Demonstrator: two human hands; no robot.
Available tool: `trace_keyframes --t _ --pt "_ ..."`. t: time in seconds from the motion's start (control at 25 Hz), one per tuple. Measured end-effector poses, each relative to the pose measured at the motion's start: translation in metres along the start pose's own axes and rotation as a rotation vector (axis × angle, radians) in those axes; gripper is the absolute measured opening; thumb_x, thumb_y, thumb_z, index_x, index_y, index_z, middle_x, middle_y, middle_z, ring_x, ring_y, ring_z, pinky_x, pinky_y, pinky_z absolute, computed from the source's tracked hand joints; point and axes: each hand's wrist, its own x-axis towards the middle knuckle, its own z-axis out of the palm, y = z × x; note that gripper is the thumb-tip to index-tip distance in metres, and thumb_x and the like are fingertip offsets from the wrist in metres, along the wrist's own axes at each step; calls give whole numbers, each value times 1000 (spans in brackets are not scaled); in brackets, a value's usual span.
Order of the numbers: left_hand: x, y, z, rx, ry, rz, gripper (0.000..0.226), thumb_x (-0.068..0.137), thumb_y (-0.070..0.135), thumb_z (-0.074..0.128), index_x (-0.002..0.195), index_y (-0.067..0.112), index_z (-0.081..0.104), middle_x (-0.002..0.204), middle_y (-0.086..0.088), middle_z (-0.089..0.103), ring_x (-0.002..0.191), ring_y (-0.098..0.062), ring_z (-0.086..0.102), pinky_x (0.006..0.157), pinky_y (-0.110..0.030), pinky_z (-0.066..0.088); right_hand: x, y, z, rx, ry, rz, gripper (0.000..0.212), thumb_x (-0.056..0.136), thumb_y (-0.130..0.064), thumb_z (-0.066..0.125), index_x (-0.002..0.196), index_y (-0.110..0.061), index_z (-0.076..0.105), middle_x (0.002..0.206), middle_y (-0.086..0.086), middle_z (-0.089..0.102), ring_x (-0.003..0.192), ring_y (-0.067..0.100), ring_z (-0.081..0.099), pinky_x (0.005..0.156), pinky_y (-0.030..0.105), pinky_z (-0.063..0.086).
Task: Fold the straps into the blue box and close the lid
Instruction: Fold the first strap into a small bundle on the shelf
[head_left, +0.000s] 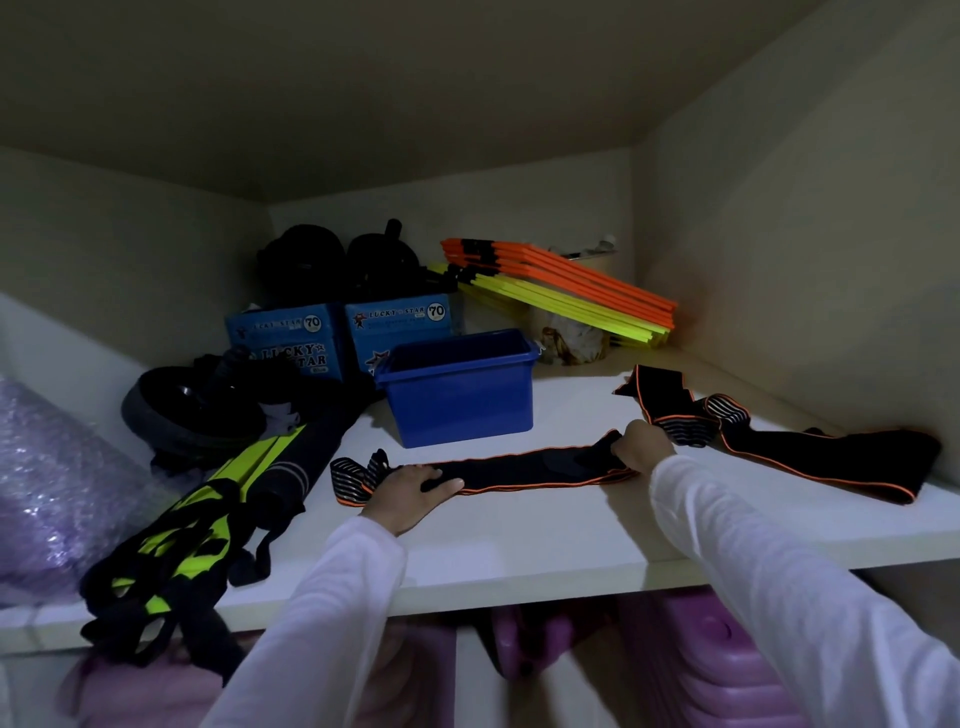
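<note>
Both hands (410, 493) (641, 444) on one strap (519, 467)

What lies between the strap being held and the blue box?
In the head view, only bare white shelf separates the black strap with orange trim, which both hands are on, from the open blue box.

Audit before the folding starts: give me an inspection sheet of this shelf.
Surface: white shelf, dimly lit.
Job's things: blue box open, no lid seen; near strap laid out flat in front of it; second strap loose at right.
Clutter: Lucky Star cartons, orange and yellow slats, black-green gear, dark wheels.
Hands: left hand flat on the near strap's left end; right hand gripping its right end, fingers curled.
Cables: nothing seen.
Surroundings: cupboard walls; purple items below.
</note>
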Motion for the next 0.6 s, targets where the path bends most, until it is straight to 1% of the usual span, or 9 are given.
trace_keyframes --t 0.04,0.08,0.12,0.16,0.2,0.28,0.36,0.44,0.6 --pt "0 1 1 17 6 -9 58 91 53 46 134 14 52 141 -8 50 134 -22 42 112 -29 29 -2 0 0 0 -3 -1 22 96 -11 43 92 3 60 124 21 60 110 31 57 84 33 44" --pt "1 2 1 46 9 -14 56 92 53 44 132 15 54 137 -10 52 131 -24 44 110 -29 31 -5 1 -1 12 4 -1 26 96 -12 44 74 -2 52 122 21 61 106 31 58 77 31 41" --pt "1 4 2 83 10 -13 53 92 52 43 130 16 56 133 -11 53 128 -26 45 108 -30 32 -8 2 -2 28 9 6 33 95 -13 45 64 -5 43 119 21 62 107 32 58 73 29 37" --pt "1 8 2 119 15 -5 50 92 51 44 126 17 58 128 -11 54 124 -27 46 105 -30 33 -11 5 -4 54 7 11 34 95 -14 46 63 -4 41 115 21 63 110 33 58 72 28 35" --pt "1 12 3 145 20 9 47 92 51 45 121 17 60 124 -11 54 122 -28 46 102 -31 34 -12 9 -5 79 15 20 30 94 -14 47 67 -2 46 111 21 64 113 33 58 73 29 37" --pt "0 25 7 158 15 43 44 90 52 49 109 15 62 115 -9 54 117 -28 45 97 -31 35 -16 20 -13 101 36 37 23 94 -15 49 95 3 63 114 22 63 117 34 57 84 33 44" --pt "-1 43 12 162 -10 91 39 88 53 50 98 15 59 102 -5 48 115 -27 43 91 -29 34 -22 33 -24 94 60 72 36 93 -16 50 123 1 57 128 19 59 122 32 53 98 33 43" --pt "0 62 20 167 -45 144 36 88 53 49 93 17 55 98 -1 42 115 -27 42 90 -29 33 -30 49 -36 86 107 125 39 92 -15 52 128 0 54 131 17 58 123 32 53 99 32 43" --pt "4 97 38 119 -59 257 29 88 48 53 89 19 53 101 -2 38 117 -26 40 98 -30 34 -42 82 -58 122 113 236 51 88 -18 57 133 1 44 132 18 56 123 32 54 96 33 44"
